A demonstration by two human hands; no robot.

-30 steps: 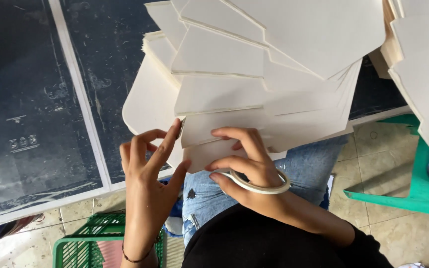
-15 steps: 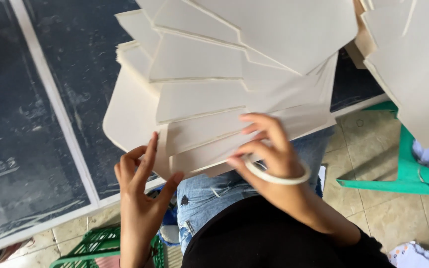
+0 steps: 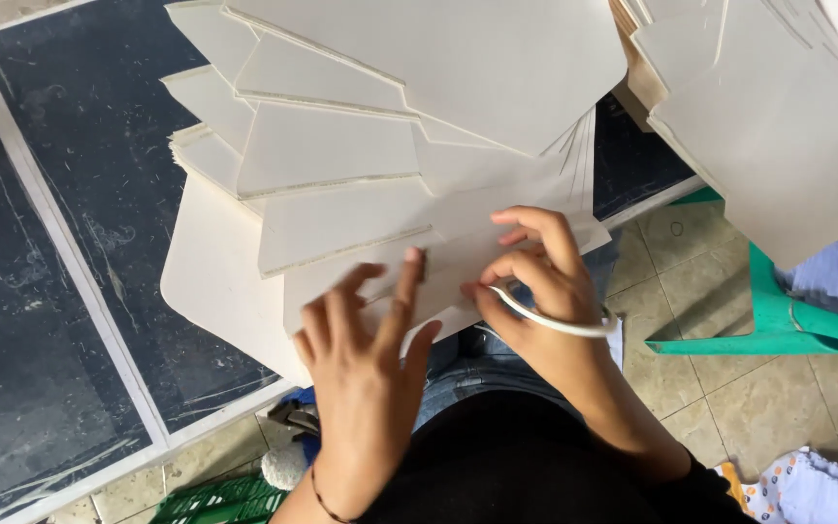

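Two dark panels with pale borders make up the desk (image 3: pixel 70 243), and most of its near part is covered by a fanned heap of cream card sheets (image 3: pixel 341 155), each laid a little off the one beneath so that its edges stay visible and can be picked out singly. A second heap of the same card (image 3: pixel 778 146) is seen at the upper right, overhanging a green plastic chair (image 3: pixel 778 320) that stands on the tiled floor (image 3: pixel 720 388). Blue jeans and a black top are seen at the bottom of the view, with a green crate (image 3: pixel 215 500) partly shown at the lower left.

The lowest sheets of the fan jut past the desk edge over the lap, where they can be reached from below as well as above. The left hand (image 3: pixel 361 359) is held upright against the near edge of the bottom sheet (image 3: pixel 361 281), fingers spread and loose, touching the card but not closed on it. The right hand (image 3: pixel 535 291) is curled with its fingertips pinched on the same sheet's edge just beside the left, and a white ring of tape (image 3: pixel 555 322) is worn over it like a bangle, so that both hands are kept free for the card
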